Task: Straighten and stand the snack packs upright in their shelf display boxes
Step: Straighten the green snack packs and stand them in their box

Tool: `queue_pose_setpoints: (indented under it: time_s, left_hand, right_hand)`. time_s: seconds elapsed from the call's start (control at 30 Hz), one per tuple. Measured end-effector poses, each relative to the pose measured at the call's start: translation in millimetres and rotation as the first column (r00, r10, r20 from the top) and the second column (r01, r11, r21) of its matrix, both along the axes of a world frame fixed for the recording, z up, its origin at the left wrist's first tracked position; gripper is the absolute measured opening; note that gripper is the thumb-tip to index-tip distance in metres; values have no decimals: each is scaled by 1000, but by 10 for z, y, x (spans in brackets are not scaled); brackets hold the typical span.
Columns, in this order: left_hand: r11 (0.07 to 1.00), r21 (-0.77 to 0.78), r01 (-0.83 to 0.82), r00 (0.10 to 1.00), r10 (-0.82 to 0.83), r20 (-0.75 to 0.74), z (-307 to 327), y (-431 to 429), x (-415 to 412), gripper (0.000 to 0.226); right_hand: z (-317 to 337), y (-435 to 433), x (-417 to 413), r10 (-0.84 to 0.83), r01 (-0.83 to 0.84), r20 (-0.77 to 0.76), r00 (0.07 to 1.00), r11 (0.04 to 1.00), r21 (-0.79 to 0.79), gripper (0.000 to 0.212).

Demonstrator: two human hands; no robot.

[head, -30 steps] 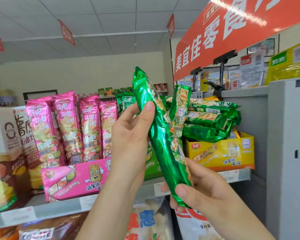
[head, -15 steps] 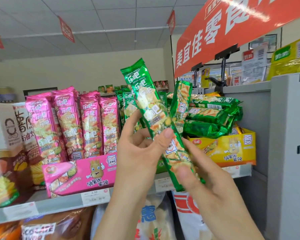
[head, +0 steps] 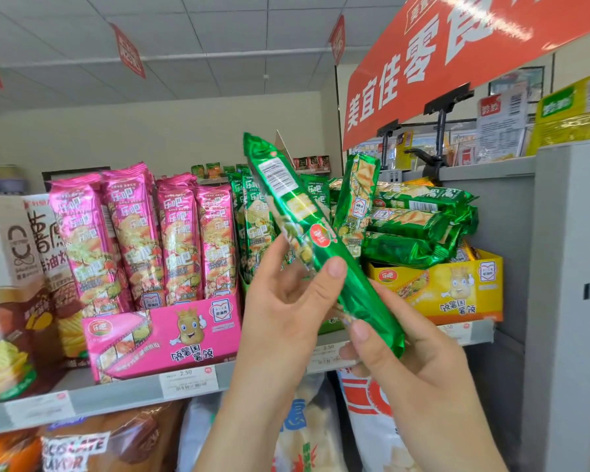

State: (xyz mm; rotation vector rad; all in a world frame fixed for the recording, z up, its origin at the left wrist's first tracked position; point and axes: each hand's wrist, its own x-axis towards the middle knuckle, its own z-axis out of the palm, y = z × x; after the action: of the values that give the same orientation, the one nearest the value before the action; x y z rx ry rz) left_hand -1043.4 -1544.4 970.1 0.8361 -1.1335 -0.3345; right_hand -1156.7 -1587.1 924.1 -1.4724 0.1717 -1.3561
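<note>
Fingers [head: 332, 270]: pinching pack [head: 286, 185] mid-length with left hand [head: 283, 311], bottom end with right hand [head: 416, 369]. Probably light, slick foil, brittle inside; hold by the flanks, gently.

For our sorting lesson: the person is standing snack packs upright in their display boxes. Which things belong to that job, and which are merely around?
Job: green pack held by left hand and right hand; toppled green packs; yellow display box; pink packs; pink display box.
Around: red sign; price tags; brown snack cartons at left.

Green pack [head: 321, 238] now barcode-side out
</note>
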Motion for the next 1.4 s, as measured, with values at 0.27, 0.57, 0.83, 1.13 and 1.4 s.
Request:
queue_pose_setpoints:
  time_s: [0.27, 0.57, 0.83, 1.13, 1.4]
  left_hand:
    - [991, -44, 123, 979, -129, -159, -55, -28, 32, 33]
    - [986, 23, 168, 971, -161, -176, -50, -8, 54, 36]
    - [996, -15, 89, 985, -90, -144, -69, -3, 48, 35]
    - [995, -43, 93, 974, -100, -203, 14, 11, 27, 35]
    - [996, -37, 78, 988, -82, -132, 162, 38, 103, 34]
  right_hand:
    - [-43, 54, 34, 108, -108, 9, 994, 993, 44, 56]
    - [-78, 46, 35, 98, -115, 119, 988, 982, 148, 49]
    - [-215, 50, 85, -329, 324, 7, 944, 926, -193, 48]
    - [-265, 21, 114, -639, 548, 48, 768, 616, -566, 47]
    - [-346, 56, 119, -483, 466, 77, 872, 773, -431, 33]
